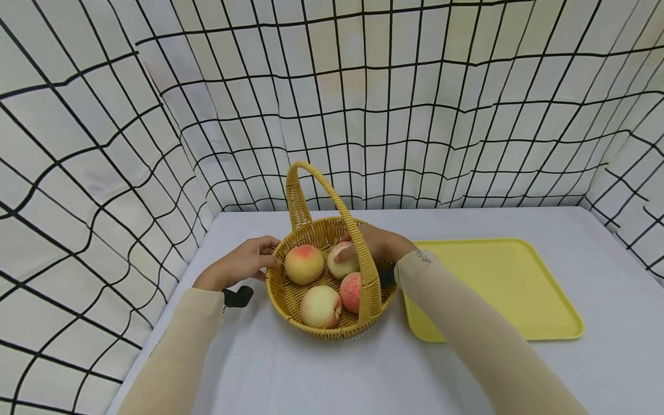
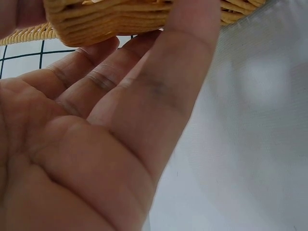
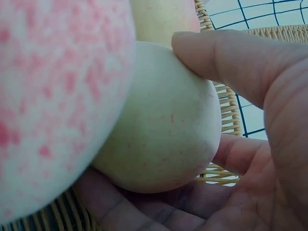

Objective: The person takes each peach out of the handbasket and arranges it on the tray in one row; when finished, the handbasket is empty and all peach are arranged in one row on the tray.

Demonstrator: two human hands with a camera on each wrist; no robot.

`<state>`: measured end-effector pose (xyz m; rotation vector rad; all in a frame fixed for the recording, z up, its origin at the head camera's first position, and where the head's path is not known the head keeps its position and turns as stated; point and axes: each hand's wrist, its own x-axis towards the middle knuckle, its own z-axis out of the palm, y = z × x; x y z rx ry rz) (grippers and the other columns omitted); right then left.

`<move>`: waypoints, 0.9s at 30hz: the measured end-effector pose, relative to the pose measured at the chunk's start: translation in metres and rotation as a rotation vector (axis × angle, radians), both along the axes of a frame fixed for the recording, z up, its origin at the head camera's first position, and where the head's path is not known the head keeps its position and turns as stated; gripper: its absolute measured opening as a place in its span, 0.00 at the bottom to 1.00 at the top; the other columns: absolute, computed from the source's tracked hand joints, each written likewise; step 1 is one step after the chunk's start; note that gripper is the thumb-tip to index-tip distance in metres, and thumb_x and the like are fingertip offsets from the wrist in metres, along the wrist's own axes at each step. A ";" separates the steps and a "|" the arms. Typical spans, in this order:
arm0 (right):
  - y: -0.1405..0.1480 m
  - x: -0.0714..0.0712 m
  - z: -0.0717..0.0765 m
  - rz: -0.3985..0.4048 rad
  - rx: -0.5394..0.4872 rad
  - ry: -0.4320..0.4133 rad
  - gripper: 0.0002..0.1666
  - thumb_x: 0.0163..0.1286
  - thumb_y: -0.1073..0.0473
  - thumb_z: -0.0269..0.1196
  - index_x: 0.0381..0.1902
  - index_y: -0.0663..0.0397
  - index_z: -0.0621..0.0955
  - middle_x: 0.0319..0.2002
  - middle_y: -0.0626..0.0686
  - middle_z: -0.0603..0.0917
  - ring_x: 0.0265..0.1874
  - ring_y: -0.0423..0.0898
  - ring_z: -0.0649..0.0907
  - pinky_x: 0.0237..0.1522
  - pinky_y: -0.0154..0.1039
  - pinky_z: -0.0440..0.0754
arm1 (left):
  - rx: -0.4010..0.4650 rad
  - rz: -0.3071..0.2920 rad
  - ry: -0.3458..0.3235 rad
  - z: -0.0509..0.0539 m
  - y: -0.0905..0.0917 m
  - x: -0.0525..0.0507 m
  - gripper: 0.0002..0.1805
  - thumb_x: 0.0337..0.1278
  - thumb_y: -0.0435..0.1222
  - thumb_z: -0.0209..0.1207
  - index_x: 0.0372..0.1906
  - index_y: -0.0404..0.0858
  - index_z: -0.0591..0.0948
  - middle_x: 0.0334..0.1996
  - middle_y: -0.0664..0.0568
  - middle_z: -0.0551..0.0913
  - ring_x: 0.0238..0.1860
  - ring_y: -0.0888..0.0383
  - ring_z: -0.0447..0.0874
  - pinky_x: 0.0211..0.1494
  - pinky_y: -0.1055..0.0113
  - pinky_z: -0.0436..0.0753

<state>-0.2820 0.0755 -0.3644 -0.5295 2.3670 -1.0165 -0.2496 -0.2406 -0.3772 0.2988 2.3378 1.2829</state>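
A yellow wicker basket with a tall arched handle stands on the white table. My left hand holds the left rim, its thumb on the rim and its other fingers lower on the wicker. Inside the basket, my right hand grips a pale peach, thumb above and fingers curled beneath. Around it lie a yellow peach with a red blush, a cream peach at the front, and a pink speckled peach partly behind the handle.
A flat yellow tray lies to the right of the basket, partly beneath the right forearm. White walls with a black grid rise behind and on both sides of the table.
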 end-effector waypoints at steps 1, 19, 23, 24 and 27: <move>0.000 0.000 0.000 -0.003 0.004 0.003 0.36 0.62 0.46 0.72 0.62 0.61 0.79 0.56 0.55 0.81 0.55 0.50 0.78 0.57 0.43 0.78 | -0.001 0.000 0.000 0.000 0.000 0.000 0.26 0.71 0.34 0.56 0.69 0.30 0.71 0.60 0.37 0.81 0.58 0.45 0.82 0.52 0.51 0.88; 0.002 0.001 -0.001 -0.045 -0.060 -0.037 0.39 0.52 0.52 0.76 0.60 0.60 0.79 0.54 0.55 0.82 0.51 0.50 0.79 0.55 0.42 0.78 | 0.002 -0.003 0.000 -0.001 0.000 -0.001 0.26 0.72 0.34 0.56 0.70 0.30 0.70 0.60 0.37 0.81 0.59 0.44 0.82 0.52 0.51 0.88; 0.003 0.000 -0.002 -0.026 -0.078 -0.038 0.37 0.50 0.54 0.76 0.58 0.60 0.79 0.50 0.55 0.83 0.48 0.49 0.80 0.51 0.40 0.80 | 0.007 0.003 -0.006 0.000 0.001 0.000 0.26 0.72 0.33 0.56 0.70 0.30 0.70 0.61 0.37 0.81 0.58 0.45 0.83 0.52 0.51 0.88; 0.003 0.000 -0.003 -0.022 -0.081 -0.038 0.36 0.50 0.54 0.77 0.57 0.60 0.79 0.50 0.55 0.83 0.47 0.49 0.80 0.50 0.40 0.80 | 0.009 0.003 -0.007 0.001 0.001 0.000 0.26 0.72 0.33 0.56 0.70 0.30 0.70 0.61 0.37 0.81 0.58 0.45 0.83 0.52 0.51 0.88; 0.003 -0.001 -0.004 -0.006 -0.073 -0.029 0.38 0.50 0.54 0.76 0.58 0.60 0.79 0.50 0.55 0.84 0.47 0.49 0.81 0.50 0.41 0.81 | 0.013 0.005 -0.010 0.000 0.001 0.000 0.26 0.72 0.33 0.56 0.70 0.30 0.70 0.61 0.37 0.81 0.58 0.46 0.83 0.52 0.51 0.88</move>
